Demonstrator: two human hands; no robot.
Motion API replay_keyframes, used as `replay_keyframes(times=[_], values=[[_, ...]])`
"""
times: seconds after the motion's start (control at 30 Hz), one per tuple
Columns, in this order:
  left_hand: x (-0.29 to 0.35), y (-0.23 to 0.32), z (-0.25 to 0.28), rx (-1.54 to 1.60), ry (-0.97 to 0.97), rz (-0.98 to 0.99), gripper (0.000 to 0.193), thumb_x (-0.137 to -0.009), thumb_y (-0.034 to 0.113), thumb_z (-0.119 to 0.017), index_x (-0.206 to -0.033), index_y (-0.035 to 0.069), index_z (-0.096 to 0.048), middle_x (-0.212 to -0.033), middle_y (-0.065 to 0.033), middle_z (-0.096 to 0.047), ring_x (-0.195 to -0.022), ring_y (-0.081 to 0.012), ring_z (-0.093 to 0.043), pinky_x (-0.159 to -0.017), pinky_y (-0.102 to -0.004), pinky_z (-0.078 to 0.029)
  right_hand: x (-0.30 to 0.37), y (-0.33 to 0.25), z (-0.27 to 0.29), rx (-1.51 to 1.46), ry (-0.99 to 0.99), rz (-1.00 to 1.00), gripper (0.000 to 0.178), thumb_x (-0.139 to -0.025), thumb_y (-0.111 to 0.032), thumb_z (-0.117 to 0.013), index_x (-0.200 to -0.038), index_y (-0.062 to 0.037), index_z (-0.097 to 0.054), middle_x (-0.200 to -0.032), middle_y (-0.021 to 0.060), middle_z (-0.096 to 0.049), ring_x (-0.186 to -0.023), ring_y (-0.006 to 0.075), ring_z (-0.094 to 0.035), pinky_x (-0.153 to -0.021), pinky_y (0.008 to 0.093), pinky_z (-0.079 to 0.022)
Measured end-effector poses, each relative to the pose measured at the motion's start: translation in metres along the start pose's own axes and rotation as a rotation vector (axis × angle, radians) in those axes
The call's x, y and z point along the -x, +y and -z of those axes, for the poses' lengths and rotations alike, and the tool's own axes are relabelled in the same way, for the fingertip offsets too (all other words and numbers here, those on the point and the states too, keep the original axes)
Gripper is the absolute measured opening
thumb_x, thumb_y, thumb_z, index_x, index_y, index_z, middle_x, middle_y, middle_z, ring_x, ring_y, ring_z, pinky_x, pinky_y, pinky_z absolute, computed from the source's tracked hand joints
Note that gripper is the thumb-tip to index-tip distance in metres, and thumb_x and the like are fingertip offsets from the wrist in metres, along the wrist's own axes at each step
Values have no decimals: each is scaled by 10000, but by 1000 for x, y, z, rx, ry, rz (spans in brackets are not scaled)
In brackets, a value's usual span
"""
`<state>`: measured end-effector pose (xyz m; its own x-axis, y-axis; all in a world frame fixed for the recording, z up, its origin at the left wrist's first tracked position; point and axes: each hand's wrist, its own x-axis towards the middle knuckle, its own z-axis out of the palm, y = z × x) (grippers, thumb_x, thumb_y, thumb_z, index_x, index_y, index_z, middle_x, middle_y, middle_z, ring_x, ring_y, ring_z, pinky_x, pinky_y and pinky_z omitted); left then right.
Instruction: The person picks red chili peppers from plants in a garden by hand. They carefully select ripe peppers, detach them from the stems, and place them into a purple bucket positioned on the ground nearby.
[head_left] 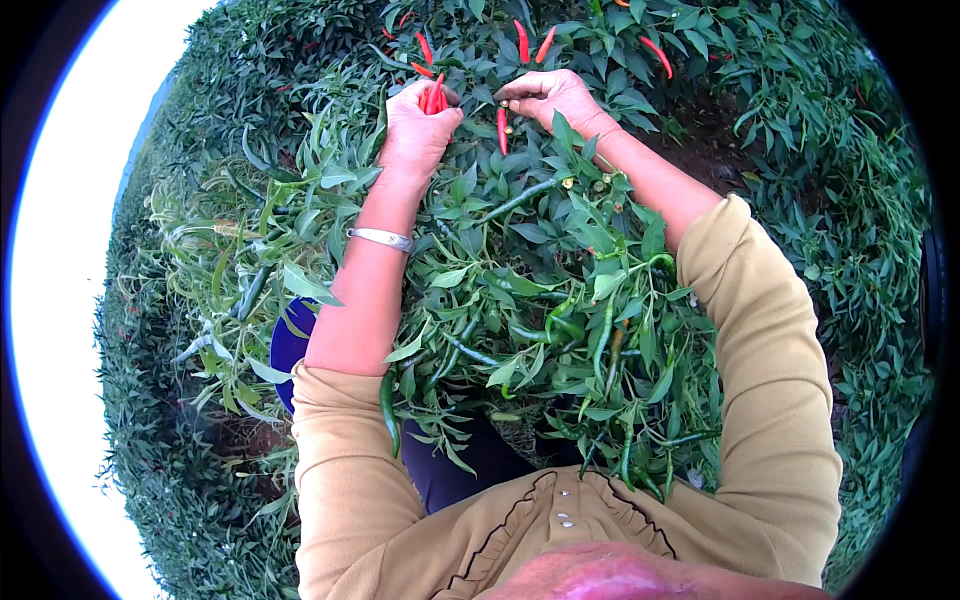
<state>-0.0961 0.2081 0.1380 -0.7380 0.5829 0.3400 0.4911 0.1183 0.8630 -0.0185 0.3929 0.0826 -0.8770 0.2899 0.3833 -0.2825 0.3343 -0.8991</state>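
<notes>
Several red chili peppers (434, 97) are bunched in my left hand (415, 125), its fingers wrapped round them. Across from it, my right hand (548, 98) pinches at the top of a single red chili pepper (502, 130), which hangs point down below the fingertips. Whether that chili is still joined to the plant cannot be made out. Just beyond my hands, more red chilies (523, 42) stand up among the leaves. A silver bracelet (381, 239) circles my left wrist.
Leafy chili plants (560, 300) with long green chilies (520, 200) fill the space between my forearms and press against my body. A blue rounded object (292, 350) shows partly behind my left forearm. Another red chili (656, 57) stands at the far right.
</notes>
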Motion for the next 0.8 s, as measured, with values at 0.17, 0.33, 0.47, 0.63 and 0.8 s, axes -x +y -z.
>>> replay_keyframes(times=[0.17,0.33,0.47,0.63,0.8], values=[[10,3,-18,-694,-237,-400,357,-740,94,-673,-1091,146,-635,-964,-116,-662,-838,-272,-652,-764,-326,-519,-10,9,-5,-63,-38,101,312,-740,35,-659,-1031,-70,-697,-747,-37,-620,-700,63,-561,-691,210,-480],[13,0,-21,-457,-175,-293,217,-762,80,-704,-975,105,-670,-803,-57,-669,-680,-169,-616,-672,-300,-511,-9,12,-6,224,-81,126,289,-724,2,-674,-998,-87,-692,-714,-12,-610,-671,64,-551,-665,224,-478],[5,18,-20,309,-93,135,91,-804,54,-701,-867,25,-643,-678,-5,-586,-458,-41,-442,-393,-195,-323,-1,-11,-13,229,-75,93,193,-750,-13,-709,-942,-30,-687,-730,-30,-599,-687,58,-546,-671,222,-481],[2,17,-15,389,-44,252,114,-795,66,-717,-827,27,-615,-636,9,-544,-421,-53,-399,-377,-203,-291,0,-5,-7,88,-36,56,165,-746,-53,-745,-894,-9,-687,-763,-8,-641,-715,52,-563,-674,221,-480],[11,21,-24,-284,-16,-383,117,-788,94,-728,-826,21,-645,-687,13,-592,-636,-58,-507,-587,-222,-439,0,4,-15,72,88,103,144,-715,-112,-761,-835,-61,-700,-674,27,-652,-635,65,-577,-628,258,-490]])
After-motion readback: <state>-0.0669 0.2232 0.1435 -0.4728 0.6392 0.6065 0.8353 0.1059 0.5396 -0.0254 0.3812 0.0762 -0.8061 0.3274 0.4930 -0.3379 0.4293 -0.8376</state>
